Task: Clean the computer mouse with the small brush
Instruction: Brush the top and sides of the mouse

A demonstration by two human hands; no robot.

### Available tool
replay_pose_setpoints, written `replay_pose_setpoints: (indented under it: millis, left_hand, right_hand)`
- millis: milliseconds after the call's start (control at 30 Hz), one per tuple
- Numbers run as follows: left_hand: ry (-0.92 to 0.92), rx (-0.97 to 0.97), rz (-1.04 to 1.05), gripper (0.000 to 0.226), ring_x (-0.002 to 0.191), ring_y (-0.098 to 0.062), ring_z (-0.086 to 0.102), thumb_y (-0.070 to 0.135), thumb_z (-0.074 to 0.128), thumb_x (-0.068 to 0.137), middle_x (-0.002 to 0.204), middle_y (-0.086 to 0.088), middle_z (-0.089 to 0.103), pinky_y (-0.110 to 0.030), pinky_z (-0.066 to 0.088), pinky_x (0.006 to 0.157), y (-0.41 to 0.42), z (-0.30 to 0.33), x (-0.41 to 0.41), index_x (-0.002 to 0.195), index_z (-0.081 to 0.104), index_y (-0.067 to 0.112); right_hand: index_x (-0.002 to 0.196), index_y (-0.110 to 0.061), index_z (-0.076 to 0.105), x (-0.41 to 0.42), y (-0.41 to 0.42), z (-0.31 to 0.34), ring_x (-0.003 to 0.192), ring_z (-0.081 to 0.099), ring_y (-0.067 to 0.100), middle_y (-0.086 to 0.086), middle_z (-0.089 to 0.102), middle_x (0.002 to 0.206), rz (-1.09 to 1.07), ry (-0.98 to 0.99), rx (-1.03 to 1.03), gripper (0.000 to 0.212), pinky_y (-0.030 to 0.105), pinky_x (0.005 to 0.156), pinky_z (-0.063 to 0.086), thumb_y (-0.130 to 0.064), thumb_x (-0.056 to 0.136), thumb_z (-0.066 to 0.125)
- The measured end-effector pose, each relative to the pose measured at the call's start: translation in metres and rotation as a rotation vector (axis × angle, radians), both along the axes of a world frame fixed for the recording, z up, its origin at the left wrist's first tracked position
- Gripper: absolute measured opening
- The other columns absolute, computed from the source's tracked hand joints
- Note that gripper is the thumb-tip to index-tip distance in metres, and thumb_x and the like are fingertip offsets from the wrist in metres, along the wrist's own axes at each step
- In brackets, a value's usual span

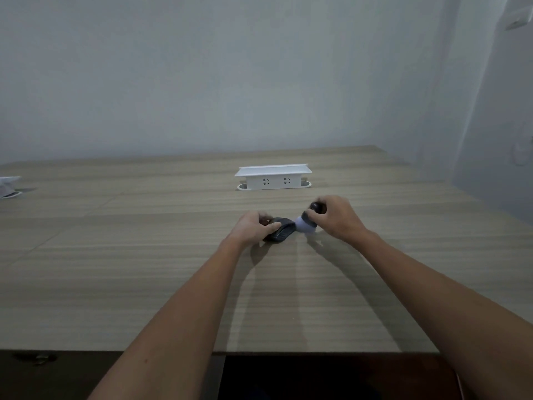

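1. Computer mouse (279, 232): dark, lies on the wooden desk (144, 255), pinned by the left hand (251, 228); thumb along its near side, other fingers curled over the far side, so that hand is closed on it
2. Small brush (306, 223): right hand (337, 219) wraps the dark knob handle, fingertips pinched just above the pale bristle head; bristles touch the end of the mouse pointing away from the left fingers
3. Handling, mouse: likely light, rigid plastic shell, smooth and prone to skid on the laminate; best held by the side flanks, as the left hand does, leaving top and end clear for the brush
4. Handling, brush: bristles look soft and should splay under load; the stubby handle suits a short fingertip grip, light pressure looks sufficient
5. Fragile bits: buttons and wheel probably; wheel not discernible at this size
6. Writing: none readable on mouse or brush; the white socket box (273, 177) beyond the fingers shows outlet slots only, no legible label
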State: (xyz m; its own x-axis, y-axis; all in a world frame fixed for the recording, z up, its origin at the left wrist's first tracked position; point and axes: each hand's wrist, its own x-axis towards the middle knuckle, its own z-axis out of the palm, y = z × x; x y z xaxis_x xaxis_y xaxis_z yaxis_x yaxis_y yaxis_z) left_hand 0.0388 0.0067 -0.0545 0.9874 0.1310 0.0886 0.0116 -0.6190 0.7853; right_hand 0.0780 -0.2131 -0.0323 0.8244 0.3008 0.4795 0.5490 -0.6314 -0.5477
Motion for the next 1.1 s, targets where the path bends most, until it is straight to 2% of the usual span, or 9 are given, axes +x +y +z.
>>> replay_pose_setpoints:
  millis: [100,167,300,433,600,667,800,933,1100]
  left_hand:
    - [0.001,-0.029,0.000,0.030,0.086,-0.017,0.065,0.029,0.069,0.090,0.102,-0.006,0.073,-0.036,0.056,0.085,0.001,0.000,0.000,0.116,0.072,0.015]
    - [-0.011,-0.038,-0.013,0.028,0.083,-0.018,0.064,0.026,0.069,0.090,0.100,-0.008,0.073,-0.042,0.057,0.083,0.000,0.001,0.001,0.115,0.073,0.014]
    - [-0.006,-0.021,-0.002,0.029,0.083,-0.019,0.064,0.028,0.069,0.090,0.099,-0.007,0.074,-0.037,0.055,0.084,0.001,0.001,0.002,0.115,0.073,0.013]
    - [0.004,-0.056,-0.004,0.030,0.080,-0.022,0.064,0.027,0.072,0.089,0.097,-0.008,0.072,-0.039,0.056,0.077,0.000,0.003,0.000,0.115,0.072,0.012]
    - [0.009,-0.066,-0.001,0.026,0.079,-0.019,0.058,0.021,0.067,0.093,0.092,-0.006,0.069,-0.015,0.046,0.050,-0.003,0.003,-0.002,0.115,0.070,0.008]
    - [0.006,-0.088,-0.006,0.025,0.078,-0.019,0.058,0.020,0.067,0.093,0.091,-0.006,0.068,-0.018,0.047,0.053,-0.003,0.002,-0.001,0.115,0.070,0.007]
    - [0.000,-0.121,-0.009,0.027,0.084,-0.020,0.061,0.019,0.068,0.092,0.095,-0.008,0.070,-0.040,0.053,0.076,-0.001,0.001,0.000,0.116,0.071,0.006]
    - [-0.007,-0.103,-0.001,0.028,0.082,-0.019,0.059,0.020,0.066,0.094,0.095,-0.006,0.068,-0.024,0.048,0.060,-0.004,0.001,-0.001,0.119,0.069,0.007]
    - [-0.013,-0.131,-0.006,0.027,0.085,-0.020,0.058,0.019,0.065,0.094,0.098,-0.009,0.068,-0.036,0.049,0.071,-0.003,0.000,-0.002,0.119,0.069,0.008]
  right_hand:
    - [0.075,-0.002,0.069,-0.006,0.002,0.001,0.059,0.056,0.019,0.015,0.069,0.068,0.106,0.018,0.052,0.025,0.033,0.058,0.045,-0.025,0.084,0.070]
    - [0.077,-0.004,0.072,-0.005,0.004,-0.002,0.059,0.057,0.016,0.012,0.070,0.067,0.139,0.055,-0.021,0.023,0.035,0.058,0.046,-0.026,0.085,0.070]
    - [0.075,-0.001,0.070,0.003,0.003,-0.003,0.067,0.061,0.026,0.012,0.069,0.069,-0.030,-0.030,-0.001,0.024,0.036,0.060,0.044,-0.023,0.086,0.068]
    - [0.079,-0.002,0.072,-0.007,0.007,0.004,0.053,0.061,0.013,0.014,0.071,0.069,0.181,0.079,0.009,0.027,0.034,0.056,0.051,-0.027,0.087,0.069]
    - [0.080,-0.001,0.074,0.005,0.007,0.004,0.072,0.066,0.026,0.014,0.073,0.075,-0.015,-0.039,-0.103,0.024,0.038,0.065,0.052,-0.023,0.084,0.067]
    - [0.080,0.000,0.074,0.001,0.007,0.008,0.066,0.065,0.022,0.014,0.072,0.072,0.037,-0.026,-0.082,0.025,0.037,0.064,0.052,-0.024,0.085,0.068]
    - [0.083,-0.005,0.077,-0.010,0.012,0.011,0.050,0.059,0.009,0.011,0.073,0.071,0.218,0.110,-0.059,0.020,0.024,0.055,0.048,-0.023,0.086,0.070]
    - [0.079,-0.003,0.075,0.002,0.013,0.008,0.071,0.064,0.024,0.012,0.073,0.075,0.030,-0.037,-0.177,0.019,0.035,0.065,0.050,-0.020,0.083,0.067]
    - [0.080,-0.003,0.075,-0.009,0.009,0.015,0.048,0.055,0.008,0.005,0.067,0.063,0.243,0.205,-0.011,0.022,0.021,0.048,0.044,-0.024,0.087,0.069]
